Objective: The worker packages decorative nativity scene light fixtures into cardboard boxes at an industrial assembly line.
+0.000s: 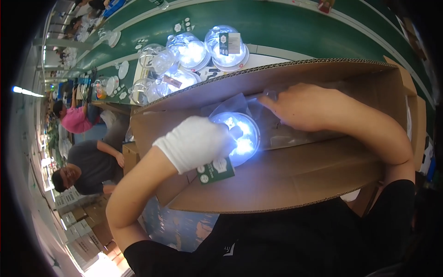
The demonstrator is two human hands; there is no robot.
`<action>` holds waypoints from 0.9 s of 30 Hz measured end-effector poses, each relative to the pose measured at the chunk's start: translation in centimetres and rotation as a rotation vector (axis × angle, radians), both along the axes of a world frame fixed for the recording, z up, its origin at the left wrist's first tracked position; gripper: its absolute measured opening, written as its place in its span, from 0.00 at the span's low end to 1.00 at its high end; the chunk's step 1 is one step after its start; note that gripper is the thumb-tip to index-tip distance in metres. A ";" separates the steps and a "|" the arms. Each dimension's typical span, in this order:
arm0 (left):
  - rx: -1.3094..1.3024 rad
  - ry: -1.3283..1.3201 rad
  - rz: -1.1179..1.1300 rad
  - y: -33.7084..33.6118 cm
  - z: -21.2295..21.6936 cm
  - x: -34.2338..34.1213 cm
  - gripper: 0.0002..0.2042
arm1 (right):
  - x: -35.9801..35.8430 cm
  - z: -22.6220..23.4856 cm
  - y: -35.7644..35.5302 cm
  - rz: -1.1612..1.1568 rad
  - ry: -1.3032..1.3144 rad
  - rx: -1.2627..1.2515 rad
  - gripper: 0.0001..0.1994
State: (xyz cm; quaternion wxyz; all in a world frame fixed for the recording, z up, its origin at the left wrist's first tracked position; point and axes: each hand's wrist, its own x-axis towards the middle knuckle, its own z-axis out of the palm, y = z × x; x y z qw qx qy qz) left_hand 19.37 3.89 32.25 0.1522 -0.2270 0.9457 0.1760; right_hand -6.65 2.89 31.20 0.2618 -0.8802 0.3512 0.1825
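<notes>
Gloved left hand [196, 143] grips lit dome [240, 136] inside carton [295, 180]; bare right hand [307, 106] pinches plastic bag [270, 96]; more domes [191, 51] on tabletop [277, 27]

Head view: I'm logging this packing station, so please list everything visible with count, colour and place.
Cardboard box: one, brown, open, in front of the person.
Lit dome lamp: one, clear, glowing white-blue, inside the box, with a green tag below it.
Plastic bag: one, clear, around the lamp.
Dome lamps on the bench: about six, clear, beyond the box.
Conveyor belt: one, green, far side.
Co-workers: two, at left.
Left hand: white glove, holding the lamp.
Right hand: bare, pinching the bag.
</notes>
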 end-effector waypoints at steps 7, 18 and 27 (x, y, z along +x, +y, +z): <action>-0.051 0.173 0.123 -3.2 0.2 0.8 0.10 | 2.4 -15.3 1.0 0.444 0.214 0.460 0.22; -0.121 0.147 0.246 -5.6 -3.9 -0.6 0.11 | 0.9 -25.4 2.6 0.266 -0.225 0.320 0.27; -0.122 0.086 0.218 -5.4 -4.5 -0.8 0.13 | 0.5 -18.9 -0.7 0.479 0.073 0.526 0.13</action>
